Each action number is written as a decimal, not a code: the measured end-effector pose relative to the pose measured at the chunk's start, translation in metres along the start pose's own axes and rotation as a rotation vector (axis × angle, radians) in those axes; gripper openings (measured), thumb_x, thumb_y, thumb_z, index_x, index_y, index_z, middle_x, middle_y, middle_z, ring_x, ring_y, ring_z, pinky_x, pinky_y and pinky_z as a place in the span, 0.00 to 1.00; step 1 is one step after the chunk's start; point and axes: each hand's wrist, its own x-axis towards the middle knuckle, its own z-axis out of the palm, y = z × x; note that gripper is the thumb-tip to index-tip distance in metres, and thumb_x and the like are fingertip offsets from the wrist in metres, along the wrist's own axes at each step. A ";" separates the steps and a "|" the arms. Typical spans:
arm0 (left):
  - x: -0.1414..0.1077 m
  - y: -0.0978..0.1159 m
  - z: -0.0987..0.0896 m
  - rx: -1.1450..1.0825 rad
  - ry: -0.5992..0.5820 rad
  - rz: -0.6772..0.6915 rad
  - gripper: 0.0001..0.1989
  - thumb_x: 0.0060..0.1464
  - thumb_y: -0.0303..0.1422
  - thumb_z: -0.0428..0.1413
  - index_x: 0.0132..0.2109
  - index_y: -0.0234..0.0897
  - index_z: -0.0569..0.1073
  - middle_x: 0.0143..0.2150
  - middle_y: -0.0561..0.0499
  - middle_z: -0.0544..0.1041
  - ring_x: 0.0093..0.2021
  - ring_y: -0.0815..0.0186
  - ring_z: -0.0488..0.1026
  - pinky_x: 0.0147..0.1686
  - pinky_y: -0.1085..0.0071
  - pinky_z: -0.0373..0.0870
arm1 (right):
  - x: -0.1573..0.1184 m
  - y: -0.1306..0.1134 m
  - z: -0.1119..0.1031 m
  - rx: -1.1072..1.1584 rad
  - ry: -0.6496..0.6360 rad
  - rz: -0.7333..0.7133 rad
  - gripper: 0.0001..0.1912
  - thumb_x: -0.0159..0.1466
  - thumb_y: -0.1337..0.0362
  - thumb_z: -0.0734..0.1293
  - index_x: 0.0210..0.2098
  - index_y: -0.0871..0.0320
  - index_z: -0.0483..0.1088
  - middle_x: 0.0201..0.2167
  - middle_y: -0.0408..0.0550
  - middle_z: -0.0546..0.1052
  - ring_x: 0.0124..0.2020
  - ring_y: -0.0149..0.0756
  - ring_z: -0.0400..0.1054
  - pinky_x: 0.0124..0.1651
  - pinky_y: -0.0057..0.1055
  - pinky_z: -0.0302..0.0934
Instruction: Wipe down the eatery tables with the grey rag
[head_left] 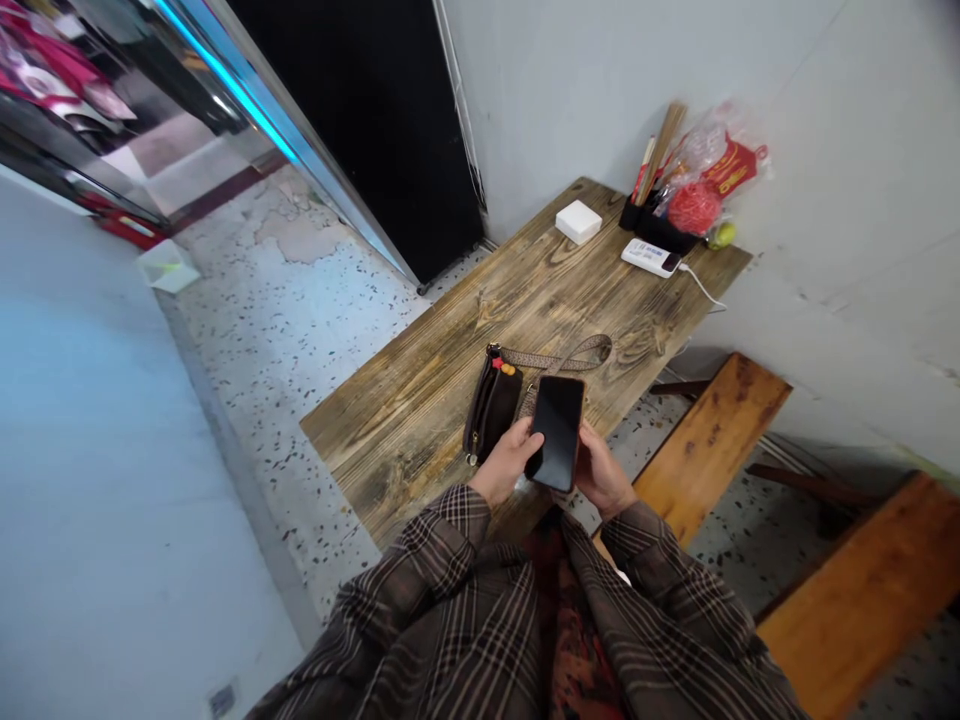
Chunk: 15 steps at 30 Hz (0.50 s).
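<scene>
A smartphone [557, 435] with a dark screen is held over the near edge of the wooden table [420, 370]. My left hand [511, 462] grips its left side, thumb resting against the screen's edge. Around the right side closes my right hand [600, 470], its fingers partly hidden behind the phone. Just left of the phone lies a dark handbag [496, 412] with a red and an orange charm near its top. Its patterned strap [592, 350] loops across the tabletop behind the phone.
At the table's far end are a white box [578, 221], a white power strip-like device [649, 257] with a cable, and a black holder [637, 214] with sticks and plastic-wrapped items. Wooden benches [712, 440] stand to the right. A blue-white wall [90, 430] rises at left, beside a doorway.
</scene>
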 end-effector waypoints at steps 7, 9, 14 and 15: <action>0.004 0.001 -0.004 0.164 0.037 0.048 0.20 0.56 0.39 0.56 0.53 0.34 0.69 0.46 0.45 0.79 0.47 0.60 0.74 0.49 0.63 0.69 | 0.008 0.002 0.005 0.037 0.030 0.055 0.18 0.60 0.49 0.68 0.45 0.51 0.73 0.45 0.40 0.80 0.47 0.37 0.74 0.49 0.34 0.69; 0.000 0.006 -0.013 0.417 0.052 0.075 0.19 0.58 0.37 0.53 0.54 0.34 0.70 0.43 0.46 0.80 0.43 0.62 0.75 0.45 0.65 0.71 | 0.011 0.004 0.012 0.061 0.019 0.090 0.19 0.61 0.48 0.67 0.46 0.52 0.73 0.44 0.42 0.80 0.46 0.38 0.74 0.49 0.34 0.69; -0.014 0.028 -0.054 0.881 0.305 0.120 0.18 0.59 0.37 0.51 0.54 0.38 0.72 0.38 0.48 0.77 0.39 0.62 0.73 0.45 0.64 0.69 | 0.017 0.006 0.023 0.045 -0.029 0.166 0.22 0.61 0.48 0.67 0.49 0.54 0.72 0.44 0.45 0.81 0.45 0.40 0.75 0.46 0.36 0.70; -0.016 0.031 -0.063 0.899 0.367 0.125 0.19 0.59 0.37 0.50 0.55 0.38 0.71 0.40 0.47 0.76 0.41 0.60 0.72 0.47 0.62 0.68 | 0.017 0.007 0.024 0.024 -0.023 0.157 0.21 0.60 0.50 0.68 0.49 0.53 0.72 0.45 0.44 0.80 0.44 0.39 0.75 0.45 0.35 0.71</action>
